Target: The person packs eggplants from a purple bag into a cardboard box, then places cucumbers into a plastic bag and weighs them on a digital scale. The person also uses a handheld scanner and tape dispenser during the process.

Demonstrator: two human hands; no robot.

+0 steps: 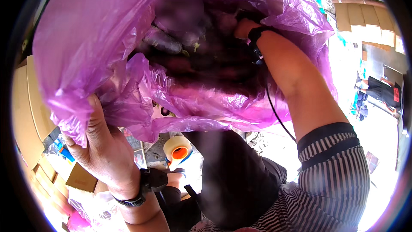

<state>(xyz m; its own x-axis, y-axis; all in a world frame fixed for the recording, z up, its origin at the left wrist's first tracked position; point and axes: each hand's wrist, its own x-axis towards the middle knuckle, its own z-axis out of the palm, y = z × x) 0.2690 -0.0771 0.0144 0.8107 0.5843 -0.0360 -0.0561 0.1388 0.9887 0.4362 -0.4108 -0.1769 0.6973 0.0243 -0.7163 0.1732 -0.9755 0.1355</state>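
Observation:
A large, thin purple plastic bag (74,38) is spread wide in front of me. My left hand (103,148) grips its bunched edge at the lower left. Dark purple vegetables, apparently eggplants (162,41), lie in the shaded inside of the bag. My right hand (245,28) reaches in at the upper right, with its fingers lost in shadow, so what it touches is hidden. Both wrists wear black straps with small devices, and a black cable runs from the right one.
A roll of tape (177,148) with an orange core is below the bag. Flat cardboard (37,100) stands at the left, and more cardboard (367,22) at the upper right. A person in dark clothes (381,90) is at the far right.

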